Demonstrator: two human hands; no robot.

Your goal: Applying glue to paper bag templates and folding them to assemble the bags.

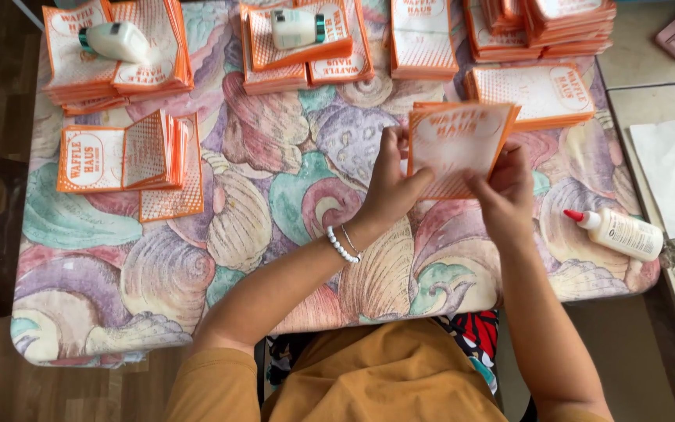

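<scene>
From the head camera, both hands meet over the middle of the worktop [275,187], which is covered in a cloth printed with pastel shells. The left hand [391,184] and the right hand [505,191] hold one orange-and-white paper bag [458,144] lifted off the cloth, the fingers of each hand clamped on its lower edges, thumbs in front. Just behind the bag lies a flat stack of like bags [544,94], partly hidden by it. More stacks sit along the far edge, two of them weighted with small white bottles [116,41]. To the left lies a fanned pile [130,160]. A glue bottle with a red tip [617,233] lies near the right hand, beside loose white sheets [669,180].
</scene>
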